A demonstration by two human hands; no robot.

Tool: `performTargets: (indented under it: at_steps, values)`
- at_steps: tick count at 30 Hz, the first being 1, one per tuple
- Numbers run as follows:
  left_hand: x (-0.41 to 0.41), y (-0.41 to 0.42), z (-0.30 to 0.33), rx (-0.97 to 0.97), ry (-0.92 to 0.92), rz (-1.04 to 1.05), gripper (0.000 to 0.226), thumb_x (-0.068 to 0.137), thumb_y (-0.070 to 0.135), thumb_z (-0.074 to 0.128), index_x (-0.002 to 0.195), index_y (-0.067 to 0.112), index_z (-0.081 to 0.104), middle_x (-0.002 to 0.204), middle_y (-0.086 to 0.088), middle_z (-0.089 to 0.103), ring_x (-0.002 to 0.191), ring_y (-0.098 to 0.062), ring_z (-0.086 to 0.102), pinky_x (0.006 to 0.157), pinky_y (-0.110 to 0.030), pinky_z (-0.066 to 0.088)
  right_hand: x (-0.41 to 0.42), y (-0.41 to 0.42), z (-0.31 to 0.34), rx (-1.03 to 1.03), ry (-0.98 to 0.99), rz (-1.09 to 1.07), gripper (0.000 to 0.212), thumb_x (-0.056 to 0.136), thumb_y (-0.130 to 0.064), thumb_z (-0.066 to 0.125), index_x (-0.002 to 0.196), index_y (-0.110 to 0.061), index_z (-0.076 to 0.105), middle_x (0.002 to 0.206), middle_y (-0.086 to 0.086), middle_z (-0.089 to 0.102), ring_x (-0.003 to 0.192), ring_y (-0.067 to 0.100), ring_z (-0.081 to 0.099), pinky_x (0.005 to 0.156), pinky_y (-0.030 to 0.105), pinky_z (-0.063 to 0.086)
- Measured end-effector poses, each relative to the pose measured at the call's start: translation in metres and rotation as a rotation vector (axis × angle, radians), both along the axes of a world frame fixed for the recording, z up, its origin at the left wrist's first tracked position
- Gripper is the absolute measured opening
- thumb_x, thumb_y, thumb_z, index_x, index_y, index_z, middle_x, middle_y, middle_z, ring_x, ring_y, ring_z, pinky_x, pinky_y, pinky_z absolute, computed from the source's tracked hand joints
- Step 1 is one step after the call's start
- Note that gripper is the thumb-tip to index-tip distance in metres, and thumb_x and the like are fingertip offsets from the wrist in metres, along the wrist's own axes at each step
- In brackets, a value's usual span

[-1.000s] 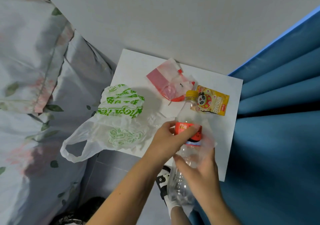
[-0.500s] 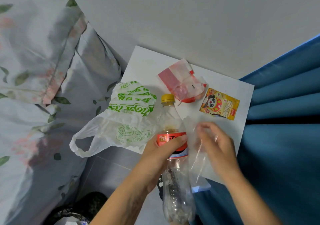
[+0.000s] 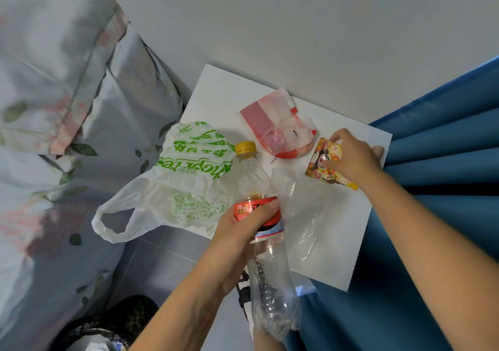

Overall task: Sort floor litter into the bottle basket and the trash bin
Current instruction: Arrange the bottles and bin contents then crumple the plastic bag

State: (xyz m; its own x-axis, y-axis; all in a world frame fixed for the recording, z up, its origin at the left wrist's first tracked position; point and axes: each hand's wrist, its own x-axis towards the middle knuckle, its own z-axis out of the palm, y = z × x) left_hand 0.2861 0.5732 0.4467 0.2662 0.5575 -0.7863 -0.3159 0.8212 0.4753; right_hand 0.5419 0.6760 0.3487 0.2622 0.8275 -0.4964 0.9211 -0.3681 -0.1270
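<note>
An empty clear plastic bottle [image 3: 266, 275] with a yellow cap and a red label is gripped around the label by my left hand [image 3: 243, 231], held over the near edge of a white board [image 3: 216, 91]. At the board's right side my right hand [image 3: 351, 156] pinches a yellow snack wrapper [image 3: 328, 173] with a cartoon print. A clear plastic film [image 3: 305, 210] lies flat between the two hands. A red and white wrapper [image 3: 275, 126] lies behind it. A white plastic bag with green print [image 3: 186, 183] hangs off the board's left edge.
A bed with floral bedding [image 3: 59, 123] fills the left side. Blue curtain [image 3: 442, 177] hangs along the right, touching the board. A dark mesh container with a liner [image 3: 108, 329] shows at the bottom left on the grey tiled floor. A foot in a patterned slipper sits under the bottle.
My right hand let go of the clear film and moved right and away onto the yellow snack wrapper. My left hand keeps hold of the bottle, shifted slightly left.
</note>
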Motion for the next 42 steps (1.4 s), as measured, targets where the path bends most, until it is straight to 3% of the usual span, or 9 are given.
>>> performTargets:
  at_steps: [3,7,11,13,20,24,27,32,42]
  values:
    - [0.003,0.003,0.001,0.024,-0.011,-0.013,0.05,0.06,0.037,0.079,0.102,0.011,0.069,0.09,-0.005,0.074,0.083,-0.018,0.072,0.067,-0.029,0.056,-0.002,-0.011,0.009,0.027,0.116,0.013,0.03,0.082,-0.04,0.069,0.099,-0.018,0.058,0.105,0.01,0.067,0.101,0.034,0.059,0.078,0.033,0.037]
    - [0.001,0.003,0.002,0.039,-0.02,0.003,0.04,0.06,0.036,0.08,0.095,0.017,0.073,0.092,-0.005,0.075,0.083,-0.018,0.072,0.067,-0.03,0.057,-0.003,-0.033,0.047,0.354,0.511,-0.472,0.021,0.087,-0.043,0.06,0.092,-0.023,0.064,0.101,0.009,0.069,0.091,0.027,0.065,0.082,0.039,0.054]
    - [-0.004,0.0,0.002,0.048,-0.028,0.025,0.034,0.059,0.036,0.08,0.09,0.02,0.076,0.092,-0.005,0.075,0.084,-0.018,0.072,0.07,-0.032,0.058,0.001,-0.064,0.101,0.38,1.84,-0.961,0.023,0.094,-0.03,0.051,0.086,-0.02,0.07,0.086,-0.001,0.07,0.077,0.012,0.067,0.073,0.028,0.057]
    - [-0.007,-0.004,0.001,0.058,-0.029,0.028,0.036,0.059,0.036,0.08,0.091,0.02,0.075,0.093,-0.006,0.075,0.086,-0.019,0.072,0.072,-0.034,0.058,-0.01,-0.076,0.117,0.184,2.139,-0.958,0.025,0.091,-0.025,0.048,0.077,-0.018,0.068,0.093,0.002,0.072,0.09,0.018,0.069,0.082,0.037,0.054]
    - [-0.025,-0.029,0.009,0.112,0.008,0.04,0.057,0.064,0.038,0.076,0.11,0.005,0.067,0.102,-0.019,0.071,0.092,-0.029,0.07,0.079,-0.04,0.057,-0.098,-0.112,0.106,-0.248,1.538,-0.533,0.051,0.053,-0.046,0.087,0.097,-0.025,0.073,0.102,0.007,0.074,0.091,0.02,0.071,0.068,0.031,0.057]
    - [-0.058,-0.056,0.015,0.112,-0.001,0.128,0.057,0.071,0.034,0.074,0.118,0.004,0.062,0.112,-0.021,0.069,0.099,-0.031,0.069,0.078,-0.042,0.058,-0.147,-0.127,0.1,-0.097,1.431,-0.51,0.022,0.068,-0.025,0.071,0.09,-0.025,0.07,0.09,0.001,0.074,0.08,0.015,0.072,0.063,0.027,0.056]
    - [-0.098,-0.089,0.017,0.113,-0.005,0.222,0.042,0.075,0.032,0.067,0.11,0.009,0.068,0.103,-0.015,0.072,0.098,-0.029,0.069,0.085,-0.043,0.057,-0.185,-0.142,0.101,-0.049,1.316,-0.46,0.049,0.068,-0.023,0.072,0.114,-0.026,0.06,0.107,0.003,0.071,0.093,0.019,0.071,0.076,0.035,0.057]
    - [-0.191,-0.181,0.009,0.079,0.114,0.488,0.045,0.063,0.029,0.077,0.102,0.009,0.068,0.086,-0.007,0.071,0.077,-0.014,0.068,0.067,-0.03,0.057,-0.27,-0.188,0.093,-0.271,1.324,-0.438,0.043,0.074,-0.024,0.068,0.113,-0.005,0.064,0.1,0.017,0.073,0.086,0.03,0.072,0.063,0.034,0.057]
    - [-0.35,-0.436,-0.028,-0.099,0.279,1.001,0.052,0.053,0.033,0.081,0.1,0.014,0.071,0.089,-0.007,0.073,0.081,-0.017,0.069,0.082,-0.044,0.056,-0.483,-0.352,-0.01,-0.591,0.969,0.02,0.021,0.082,-0.028,0.071,0.099,-0.017,0.069,0.088,0.004,0.077,0.08,0.021,0.074,0.064,0.032,0.058]
